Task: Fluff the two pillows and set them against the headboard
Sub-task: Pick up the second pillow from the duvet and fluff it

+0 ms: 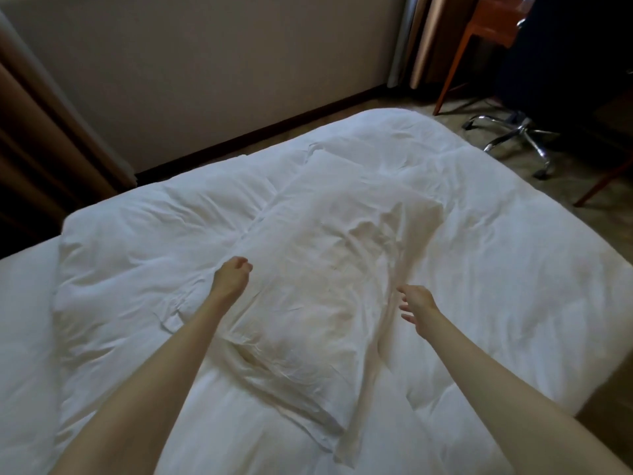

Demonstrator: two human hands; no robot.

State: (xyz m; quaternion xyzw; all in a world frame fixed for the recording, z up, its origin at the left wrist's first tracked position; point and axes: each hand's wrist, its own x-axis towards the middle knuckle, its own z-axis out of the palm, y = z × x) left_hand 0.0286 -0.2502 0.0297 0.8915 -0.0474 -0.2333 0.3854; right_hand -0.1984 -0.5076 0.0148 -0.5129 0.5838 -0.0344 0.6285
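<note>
Creased white rectangular pillow (308, 269) at frame centre on puffy duvet (496, 252); left hand (231, 274) loosely curled, right hand (416, 305) splayed, both empty.

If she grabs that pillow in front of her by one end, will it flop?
Probably. The pillow looks soft: its case is wrinkled and loose at the near corner, so it would likely sag. It seems light for its size. It lies flat on the duvet, so rolling seems unlikely.

pillow (308, 269): white, plain, faintly cream where shadowed
duvet (496, 255): white, plain
wall (205, 80): pale beige
skirting board (274, 128): dark brown
curtain (37, 145): brown
chair base (517, 135): shiny chrome
desk leg (452, 68): orange-brown wood
</note>
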